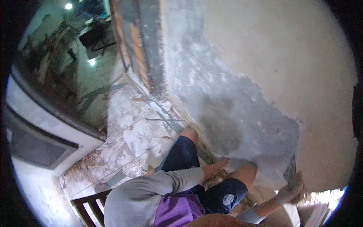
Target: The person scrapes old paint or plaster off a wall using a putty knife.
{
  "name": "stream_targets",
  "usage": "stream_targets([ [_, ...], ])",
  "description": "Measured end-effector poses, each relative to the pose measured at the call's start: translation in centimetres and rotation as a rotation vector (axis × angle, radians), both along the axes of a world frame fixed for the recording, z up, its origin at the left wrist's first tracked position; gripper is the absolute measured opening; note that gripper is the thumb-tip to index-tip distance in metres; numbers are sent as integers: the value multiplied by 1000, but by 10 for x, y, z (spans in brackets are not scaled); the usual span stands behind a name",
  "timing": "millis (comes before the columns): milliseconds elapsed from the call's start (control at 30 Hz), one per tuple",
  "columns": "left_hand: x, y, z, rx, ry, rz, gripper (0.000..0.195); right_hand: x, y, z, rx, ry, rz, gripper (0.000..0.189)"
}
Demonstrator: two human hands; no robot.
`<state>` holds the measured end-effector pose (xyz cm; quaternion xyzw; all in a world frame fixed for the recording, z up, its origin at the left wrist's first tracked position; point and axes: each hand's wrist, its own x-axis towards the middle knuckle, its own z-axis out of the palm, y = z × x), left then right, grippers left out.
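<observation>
My right hand (291, 191) grips a flat-bladed scraper or trowel (290, 168) at the lower right. The blade points up and lies against or close to the wall, near the border between its grey patch (249, 119) and its beige coat (300, 65). Within the grey patch is a darker, damp-looking area (221, 124). My left hand (221, 164) is low in front of the wall, between my bent knees. Beside its fingers a grey shape (239, 163) shows, too blurred to name, and I cannot tell whether the hand holds it.
A door frame (141, 56) with worn edges borders the wall. Debris and thin strips (163, 119) lie on the dusty tiled floor (127, 142). A slatted wooden chair (90, 203) stands by my left side. Through the doorway, cluttered furniture (96, 37) shows in a dim room.
</observation>
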<state>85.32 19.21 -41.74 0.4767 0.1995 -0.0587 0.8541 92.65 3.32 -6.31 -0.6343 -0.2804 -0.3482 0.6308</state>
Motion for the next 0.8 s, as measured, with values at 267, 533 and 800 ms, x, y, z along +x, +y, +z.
stream_targets([
  [267,1,3,-1,29,-7,6,44,-5,21,-6,2,-46,39,22],
  [533,3,8,-11,64,-23,-30,44,-16,61,5,8,-110,194,25],
  [800,7,-3,-39,87,-150,-56,46,0,45,-29,-60,-82,152,30],
])
